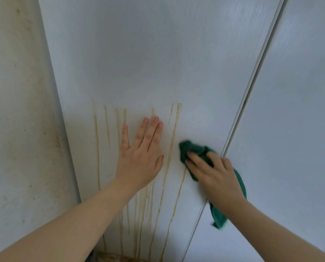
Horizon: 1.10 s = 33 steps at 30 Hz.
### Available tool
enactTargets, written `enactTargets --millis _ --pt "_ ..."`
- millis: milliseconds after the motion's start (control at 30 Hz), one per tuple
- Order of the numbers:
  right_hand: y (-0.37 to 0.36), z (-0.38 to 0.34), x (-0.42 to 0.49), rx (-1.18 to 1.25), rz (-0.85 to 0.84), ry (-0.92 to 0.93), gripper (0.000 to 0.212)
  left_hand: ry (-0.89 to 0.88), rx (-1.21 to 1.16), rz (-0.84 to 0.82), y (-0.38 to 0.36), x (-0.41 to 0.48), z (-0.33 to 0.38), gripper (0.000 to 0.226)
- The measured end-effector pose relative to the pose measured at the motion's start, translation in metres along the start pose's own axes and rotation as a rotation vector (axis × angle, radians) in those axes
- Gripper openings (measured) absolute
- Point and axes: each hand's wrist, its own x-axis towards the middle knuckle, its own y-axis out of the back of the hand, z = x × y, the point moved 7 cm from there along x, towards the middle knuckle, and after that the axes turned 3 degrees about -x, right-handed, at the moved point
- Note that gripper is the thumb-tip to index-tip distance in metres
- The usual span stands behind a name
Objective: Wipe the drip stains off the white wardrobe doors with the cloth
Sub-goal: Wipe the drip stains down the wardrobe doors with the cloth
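Observation:
The left white wardrobe door (148, 63) carries several yellowish-brown drip stains (174, 137) running down its lower half. My left hand (141, 157) lies flat on the door among the streaks, fingers straight and pointing up. My right hand (212, 173) grips a bunched green cloth (191, 149) and presses it on the door just right of the rightmost long streak. A tail of the cloth hangs down below my wrist. The right wardrobe door (290, 110) shows no stains.
A narrow gap (252, 82) runs diagonally between the two doors, just right of my right hand. A grimy off-white wall (19, 110) stands left of the wardrobe. A bit of speckled floor (116, 258) shows at the bottom.

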Motion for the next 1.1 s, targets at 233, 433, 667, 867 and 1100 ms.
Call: enactTargets --millis 233,433,667,867,1100 --pt "0.033 0.054 0.072 0.039 0.127 -0.271 0.049 -0.006 0.046 0.009 0.004 0.002 -0.021 0.077" --pt "0.015 0.012 0.047 0.03 0.097 -0.1 0.047 0.046 0.068 -0.049 -0.005 -0.001 -0.039 0.076" --pt "0.044 0.065 0.111 0.06 0.147 -0.209 0.046 0.023 0.097 -0.097 -0.008 -0.001 -0.042 0.079" --pt "0.014 -0.005 0.073 -0.069 0.02 0.294 0.041 0.011 0.093 -0.107 -0.009 -0.001 -0.048 0.079" --pt "0.042 0.048 0.115 0.078 0.181 -0.288 0.049 0.012 0.069 -0.077 -0.003 -0.001 -0.044 0.086"
